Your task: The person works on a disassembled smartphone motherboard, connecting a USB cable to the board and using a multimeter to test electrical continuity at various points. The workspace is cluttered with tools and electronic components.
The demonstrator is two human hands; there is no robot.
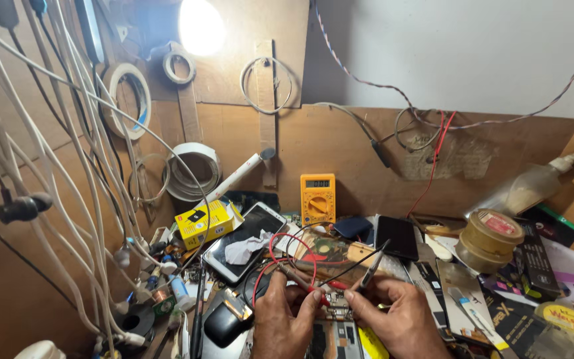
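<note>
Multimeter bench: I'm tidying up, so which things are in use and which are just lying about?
In use: left hand with red probe; right hand with black probe; yellow multimeter; circuit board.

Lying about: smartphone, yellow box, tape rolls, glass bottle.

Both wrists (and circuit board (333, 336)) cut off below.

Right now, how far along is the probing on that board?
Done: the meter is on, leads run to the hands. In hand: left hand holds the red probe, right hand the black probe, both tips on the board. Left: the display is too small to read.
</note>
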